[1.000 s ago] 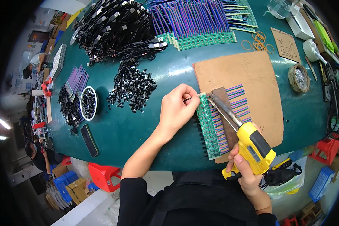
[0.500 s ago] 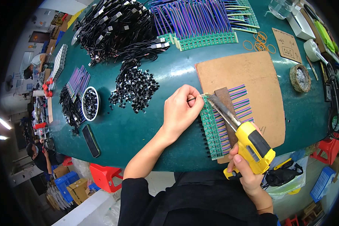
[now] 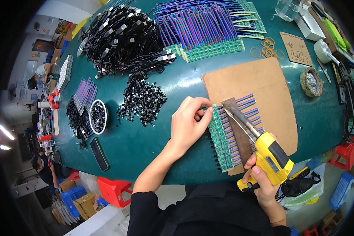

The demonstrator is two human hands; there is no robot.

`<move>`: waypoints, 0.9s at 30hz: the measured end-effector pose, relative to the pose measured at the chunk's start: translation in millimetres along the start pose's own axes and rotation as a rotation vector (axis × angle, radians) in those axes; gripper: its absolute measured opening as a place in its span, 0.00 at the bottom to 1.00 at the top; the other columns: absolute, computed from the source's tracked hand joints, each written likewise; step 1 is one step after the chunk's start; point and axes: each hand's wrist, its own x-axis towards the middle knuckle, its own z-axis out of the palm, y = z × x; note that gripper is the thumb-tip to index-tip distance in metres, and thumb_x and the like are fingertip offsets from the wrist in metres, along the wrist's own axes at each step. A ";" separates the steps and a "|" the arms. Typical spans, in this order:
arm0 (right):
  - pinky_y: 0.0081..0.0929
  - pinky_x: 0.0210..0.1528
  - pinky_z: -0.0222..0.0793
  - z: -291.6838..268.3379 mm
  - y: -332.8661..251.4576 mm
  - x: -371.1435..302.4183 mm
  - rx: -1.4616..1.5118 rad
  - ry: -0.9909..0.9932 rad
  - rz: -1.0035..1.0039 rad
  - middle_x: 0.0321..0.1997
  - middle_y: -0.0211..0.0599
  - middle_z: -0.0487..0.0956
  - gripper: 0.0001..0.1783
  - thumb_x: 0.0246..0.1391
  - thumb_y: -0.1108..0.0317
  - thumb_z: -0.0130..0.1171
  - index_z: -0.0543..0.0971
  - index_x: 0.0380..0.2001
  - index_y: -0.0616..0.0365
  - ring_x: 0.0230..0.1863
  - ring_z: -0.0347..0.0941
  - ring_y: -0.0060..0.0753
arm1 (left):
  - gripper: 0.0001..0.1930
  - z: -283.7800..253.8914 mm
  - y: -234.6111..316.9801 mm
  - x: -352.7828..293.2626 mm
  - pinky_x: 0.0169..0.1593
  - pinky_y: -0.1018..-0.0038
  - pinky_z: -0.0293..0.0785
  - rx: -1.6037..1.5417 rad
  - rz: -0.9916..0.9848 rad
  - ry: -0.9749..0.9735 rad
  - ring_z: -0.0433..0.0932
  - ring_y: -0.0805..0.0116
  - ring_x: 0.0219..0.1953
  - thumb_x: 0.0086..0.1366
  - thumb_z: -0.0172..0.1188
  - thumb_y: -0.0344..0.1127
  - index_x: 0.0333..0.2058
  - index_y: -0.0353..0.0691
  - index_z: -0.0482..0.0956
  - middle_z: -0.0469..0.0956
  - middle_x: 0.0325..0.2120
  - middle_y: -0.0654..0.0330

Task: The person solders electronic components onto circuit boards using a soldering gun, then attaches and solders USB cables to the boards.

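Observation:
My right hand (image 3: 263,187) is wrapped round the yellow grip of a soldering gun (image 3: 277,157), its dark barrel and tip pointing up and left. Below that tip lies a brown flat bar (image 3: 238,133), across thin purple, blue and dark wires on a green circuit board panel (image 3: 221,146). Small black parts line the panel's left edge. At the panel's top corner, my left hand (image 3: 188,126) is closed, thumb and forefinger pinched; what they grip is mostly hidden. The gun's tip stands a little to the right of those fingertips.
Under the panel is a brown cardboard sheet (image 3: 269,94). Left of it are a heap of small black parts (image 3: 142,103), a white bowl (image 3: 98,117) and a phone (image 3: 100,154). Black cables (image 3: 120,43) and wired boards (image 3: 212,49) lie behind; a round tin (image 3: 312,82) stands right.
The soldering gun's tip has drawn away to the right from my left fingertips and the panel's top corner. My left hand stays at that corner. The whole view has shifted slightly.

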 end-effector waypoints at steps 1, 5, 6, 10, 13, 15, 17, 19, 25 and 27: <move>0.19 0.24 0.74 -0.9 0.6 -1.0 0.004 0.000 -0.003 0.33 0.38 0.72 0.41 0.49 0.76 0.52 0.45 0.64 0.60 0.31 0.70 0.23 | 0.05 0.3 -1.8 -0.9 0.27 0.77 0.66 0.019 0.058 0.011 0.68 0.75 0.23 0.53 0.60 0.29 0.28 0.36 0.74 0.68 0.21 0.64; 0.19 0.24 0.74 -2.9 2.9 -4.9 0.047 -0.002 -0.006 0.33 0.39 0.72 0.41 0.49 0.76 0.53 0.45 0.64 0.60 0.32 0.70 0.24 | 0.06 4.0 -5.6 -1.3 0.30 0.72 0.68 0.126 0.157 0.070 0.70 0.68 0.27 0.53 0.61 0.29 0.29 0.38 0.73 0.68 0.28 0.61; 0.19 0.24 0.74 -3.4 3.3 -5.4 0.056 -0.007 -0.006 0.33 0.39 0.72 0.41 0.49 0.77 0.53 0.45 0.64 0.60 0.32 0.70 0.24 | 0.06 5.0 -5.3 -0.8 0.30 0.72 0.68 0.127 0.161 0.065 0.70 0.68 0.27 0.53 0.61 0.29 0.29 0.38 0.73 0.68 0.28 0.61; 0.19 0.25 0.74 -5.3 6.5 -4.5 0.055 -0.019 0.015 0.34 0.40 0.72 0.42 0.49 0.77 0.53 0.45 0.64 0.60 0.33 0.70 0.25 | 0.06 2.1 -2.3 -1.4 0.29 0.73 0.68 0.144 0.169 0.031 0.70 0.67 0.26 0.52 0.61 0.28 0.30 0.38 0.73 0.67 0.30 0.61; 0.20 0.25 0.75 -7.5 10.0 -2.4 0.024 -0.058 -0.010 0.34 0.40 0.72 0.42 0.49 0.78 0.53 0.44 0.64 0.60 0.34 0.71 0.26 | 0.06 -6.4 -1.6 0.5 0.26 0.77 0.65 0.070 0.164 -0.021 0.66 0.73 0.24 0.52 0.61 0.26 0.29 0.37 0.75 0.68 0.28 0.62; 0.20 0.26 0.75 -8.5 11.8 -2.2 0.043 -0.058 -0.005 0.35 0.40 0.72 0.42 0.49 0.77 0.53 0.44 0.63 0.60 0.35 0.70 0.26 | 0.05 -9.9 -0.9 2.2 0.24 0.82 0.61 0.020 0.186 -0.035 0.63 0.79 0.22 0.52 0.62 0.25 0.29 0.37 0.76 0.68 0.27 0.64; 0.20 0.26 0.75 -7.3 11.3 -1.6 0.055 -0.050 0.000 0.35 0.40 0.72 0.42 0.49 0.77 0.53 0.44 0.63 0.60 0.35 0.70 0.27 | 0.05 -11.6 0.1 3.9 0.24 0.81 0.62 0.067 0.214 -0.055 0.66 0.78 0.23 0.52 0.62 0.25 0.29 0.37 0.77 0.70 0.26 0.64; 0.21 0.25 0.75 -6.3 10.5 -2.0 0.065 -0.048 0.008 0.34 0.40 0.72 0.42 0.49 0.77 0.53 0.43 0.64 0.60 0.36 0.70 0.27 | 0.05 -9.1 -3.5 4.4 0.25 0.80 0.64 0.081 0.250 -0.029 0.68 0.75 0.23 0.53 0.61 0.25 0.29 0.37 0.77 0.70 0.26 0.63; 0.21 0.26 0.75 -7.5 12.0 -3.0 0.089 -0.041 0.013 0.35 0.40 0.72 0.43 0.49 0.75 0.54 0.42 0.64 0.60 0.36 0.70 0.27 | 0.04 0.9 -5.0 3.0 0.29 0.74 0.70 0.269 0.404 0.071 0.72 0.65 0.25 0.55 0.59 0.25 0.31 0.38 0.76 0.71 0.27 0.59; 0.21 0.26 0.76 -8.1 11.6 -3.7 0.084 -0.036 0.013 0.36 0.40 0.72 0.43 0.49 0.75 0.54 0.42 0.64 0.60 0.37 0.70 0.27 | 0.08 0.2 -8.4 2.4 0.29 0.71 0.71 0.319 0.438 0.053 0.74 0.63 0.28 0.52 0.60 0.25 0.33 0.38 0.75 0.71 0.28 0.60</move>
